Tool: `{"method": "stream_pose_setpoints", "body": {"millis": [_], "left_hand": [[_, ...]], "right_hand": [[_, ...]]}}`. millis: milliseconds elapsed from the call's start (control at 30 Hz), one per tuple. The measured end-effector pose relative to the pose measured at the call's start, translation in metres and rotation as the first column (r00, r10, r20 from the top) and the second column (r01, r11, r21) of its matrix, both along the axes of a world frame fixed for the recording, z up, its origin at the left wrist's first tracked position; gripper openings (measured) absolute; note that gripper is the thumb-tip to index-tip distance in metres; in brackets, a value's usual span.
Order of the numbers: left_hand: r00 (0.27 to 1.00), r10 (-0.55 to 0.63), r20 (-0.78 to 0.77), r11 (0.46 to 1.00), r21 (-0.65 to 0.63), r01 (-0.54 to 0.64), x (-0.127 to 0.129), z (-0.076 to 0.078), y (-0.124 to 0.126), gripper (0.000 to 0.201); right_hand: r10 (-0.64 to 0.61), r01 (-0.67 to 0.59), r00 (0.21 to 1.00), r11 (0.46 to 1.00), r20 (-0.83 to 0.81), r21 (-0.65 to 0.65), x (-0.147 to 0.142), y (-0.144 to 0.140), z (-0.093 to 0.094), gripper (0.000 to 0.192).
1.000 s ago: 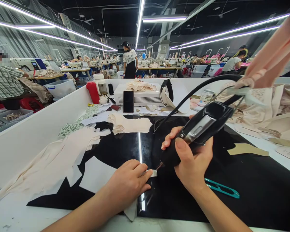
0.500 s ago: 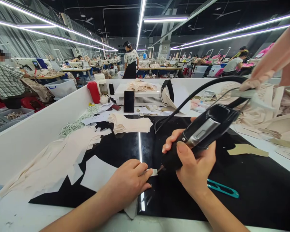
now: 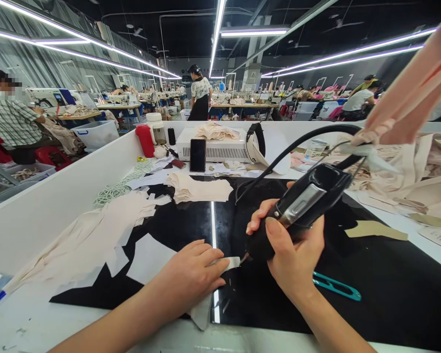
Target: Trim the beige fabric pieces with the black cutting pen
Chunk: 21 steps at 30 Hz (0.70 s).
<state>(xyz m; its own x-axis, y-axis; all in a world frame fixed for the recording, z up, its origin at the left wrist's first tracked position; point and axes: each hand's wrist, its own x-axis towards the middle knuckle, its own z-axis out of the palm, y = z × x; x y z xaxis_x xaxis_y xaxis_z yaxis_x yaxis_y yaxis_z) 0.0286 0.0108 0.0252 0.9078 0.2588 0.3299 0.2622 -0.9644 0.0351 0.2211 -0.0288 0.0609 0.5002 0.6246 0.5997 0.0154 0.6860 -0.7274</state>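
My right hand (image 3: 294, 255) is wrapped around a black corded electric cutter (image 3: 297, 208), which slants down to the left. Its thin metal tip (image 3: 244, 258) meets the end of a small whitish fabric piece (image 3: 233, 264) on the glossy black board (image 3: 279, 314). With its fingers close together, my left hand (image 3: 196, 267) presses that piece down and hides most of it. A pale cut piece (image 3: 150, 257) lies left of this hand, and another pale end (image 3: 202, 314) shows below it. Beside my right wrist lie teal thread snips (image 3: 337, 286).
Beige layers (image 3: 202, 189) are stacked at the board's far edge, with more fabric (image 3: 106, 235) on the left. Behind stand a vented white box (image 3: 215, 152), a phone (image 3: 198, 155) and a red bottle (image 3: 144, 140). The cutter's cable (image 3: 279, 157) arches to hanging pink cloth (image 3: 407, 93).
My left hand has slid slightly left, baring more of the small piece's end. The cutter's rear and its cable have swung a little left; its tip stays near the piece.
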Motion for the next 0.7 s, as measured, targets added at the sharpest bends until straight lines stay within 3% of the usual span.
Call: {"method": "stream_pose_setpoints", "body": {"millis": [167, 700], "left_hand": [[0.999, -0.001, 0.032, 1.0, -0.009, 0.002, -0.005, -0.003, -0.001, 0.017], [0.999, 0.009, 0.044, 1.0, -0.02, -0.008, -0.007, -0.009, -0.002, 0.017]], "right_hand": [[0.027, -0.027, 1.0, 1.0, -0.002, 0.003, 0.001, 0.0, 0.0, 0.031], [0.012, -0.011, 1.0, 1.0, 0.027, -0.026, 0.002, -0.002, 0.0, 0.028]]}}
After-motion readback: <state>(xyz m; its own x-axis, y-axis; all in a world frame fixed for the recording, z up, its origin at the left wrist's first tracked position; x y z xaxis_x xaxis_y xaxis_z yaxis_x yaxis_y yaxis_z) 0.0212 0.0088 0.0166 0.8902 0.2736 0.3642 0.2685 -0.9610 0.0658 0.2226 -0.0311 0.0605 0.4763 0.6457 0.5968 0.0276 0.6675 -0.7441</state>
